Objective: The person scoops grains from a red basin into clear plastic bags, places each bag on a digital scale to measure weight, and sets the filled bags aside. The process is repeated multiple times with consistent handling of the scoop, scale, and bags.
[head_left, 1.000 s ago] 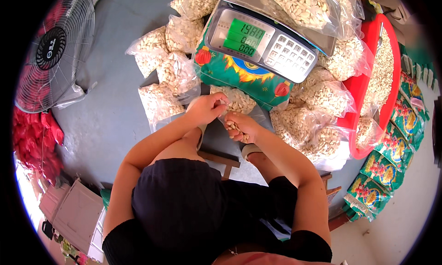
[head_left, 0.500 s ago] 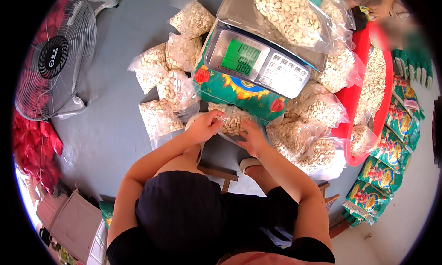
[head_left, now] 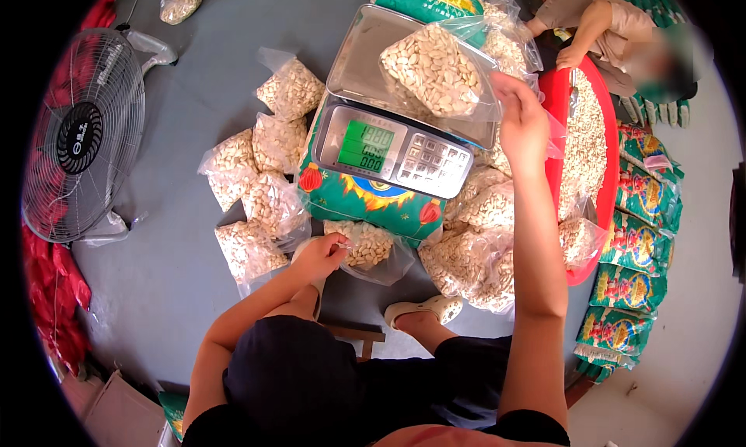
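My left hand (head_left: 320, 259) is closed in a pinch at the edge of a small clear bag of pumpkin seeds (head_left: 368, 246), which lies by my feet in front of a green printed sack (head_left: 365, 206). On the sack rests a digital scale (head_left: 392, 153) with a lit green display. A filled clear bag of pale pumpkin seeds (head_left: 430, 68) lies on the scale's metal tray (head_left: 353, 62). My right hand (head_left: 522, 114) reaches to that bag's loose right edge, its fingers curled on the film; the fingertips are partly hidden.
Several filled seed bags (head_left: 272, 148) lie left of the scale, more (head_left: 474, 256) to its right. Beyond is a red tub (head_left: 610, 175) of loose seeds, with another person's hand (head_left: 571, 57) at its rim. A fan (head_left: 81, 136) stands left; green packages (head_left: 629, 284) line the right wall.
My right hand has left the small bag and gone up and right to the bag on the scale. My left hand stays at the small bag. The view has shifted.
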The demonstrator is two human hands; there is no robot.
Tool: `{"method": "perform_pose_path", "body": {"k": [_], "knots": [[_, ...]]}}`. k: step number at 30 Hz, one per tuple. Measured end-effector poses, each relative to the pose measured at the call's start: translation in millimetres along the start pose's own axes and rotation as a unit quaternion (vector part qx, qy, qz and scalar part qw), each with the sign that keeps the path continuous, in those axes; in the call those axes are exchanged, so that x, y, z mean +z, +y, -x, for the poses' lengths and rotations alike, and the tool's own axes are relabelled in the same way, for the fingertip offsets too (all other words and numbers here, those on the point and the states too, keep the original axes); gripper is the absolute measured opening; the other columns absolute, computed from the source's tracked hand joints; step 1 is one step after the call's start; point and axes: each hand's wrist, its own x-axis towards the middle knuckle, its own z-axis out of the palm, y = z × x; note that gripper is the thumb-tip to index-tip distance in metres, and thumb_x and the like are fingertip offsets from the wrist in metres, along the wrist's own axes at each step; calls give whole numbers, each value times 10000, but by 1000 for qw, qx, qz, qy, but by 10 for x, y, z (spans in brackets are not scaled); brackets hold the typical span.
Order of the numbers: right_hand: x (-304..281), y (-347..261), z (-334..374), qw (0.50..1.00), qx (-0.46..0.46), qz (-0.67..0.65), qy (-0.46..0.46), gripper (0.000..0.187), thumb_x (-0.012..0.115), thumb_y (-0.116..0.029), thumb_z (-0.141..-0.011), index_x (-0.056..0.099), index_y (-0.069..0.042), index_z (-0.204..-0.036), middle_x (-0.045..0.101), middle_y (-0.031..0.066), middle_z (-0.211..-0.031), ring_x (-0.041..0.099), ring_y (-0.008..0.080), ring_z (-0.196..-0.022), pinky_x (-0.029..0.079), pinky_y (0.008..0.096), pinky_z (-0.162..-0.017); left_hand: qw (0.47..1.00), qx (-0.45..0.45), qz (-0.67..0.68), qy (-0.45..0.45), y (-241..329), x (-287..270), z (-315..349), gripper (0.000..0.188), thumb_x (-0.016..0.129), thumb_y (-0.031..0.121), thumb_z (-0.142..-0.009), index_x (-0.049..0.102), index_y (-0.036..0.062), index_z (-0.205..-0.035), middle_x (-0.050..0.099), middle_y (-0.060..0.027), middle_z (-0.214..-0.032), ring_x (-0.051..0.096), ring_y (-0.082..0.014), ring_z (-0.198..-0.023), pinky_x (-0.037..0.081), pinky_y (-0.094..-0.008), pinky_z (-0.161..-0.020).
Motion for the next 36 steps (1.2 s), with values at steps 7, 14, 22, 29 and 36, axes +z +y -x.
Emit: {"method": "perform_pose_path", "body": {"k": [7,14,22,29,36], "knots": [[524,270,-881,867,55,416,-268,488,614,-348,-875,565,-81,-1280,639,179,-1186,608,327,-1098,478,407,-945,1000,-2,2,0,-79,22,-19,239,586,224,-922,618,48,-1080,607,-44,-660,573,-131,-580,445,-306,-558],[852,510,-762,871,-16,432,-231,753,743,-491,-739,500,-88,-1326,575,180,-1268,495,392,-1199,460,437,-970,1000,17,1,-5,-137,-13,-11,224,578,204,-920,627,40,-1064,604,-40,-658,557,-131,-565,432,-304,-543],[813,450,-905,874,-4,412,-258,632,668,-296,-800,412,-165,-1363,554,239,-1265,579,412,-1102,489,461,-915,1000,21,11,-11,-93,-30,31,216,568,189,-918,632,41,-1060,604,-45,-663,557,-132,-568,433,-297,-546],[732,538,-1023,909,58,381,-160,371,555,-372,-910,657,-66,-1094,656,196,-1117,644,357,-982,513,449,-825,1000,17,10,-7,-113,-27,29,214,569,200,-923,629,36,-1046,606,-51,-675,572,-138,-588,444,-300,-563],[504,82,-802,914,349,-207,-26,197,586,-254,-924,583,-108,-1056,591,54,-802,509,130,-557,371,267,-409,1000,15,-4,-15,-66,5,21,223,561,219,-937,617,29,-1037,601,-60,-678,573,-141,-588,446,-310,-567]]}}
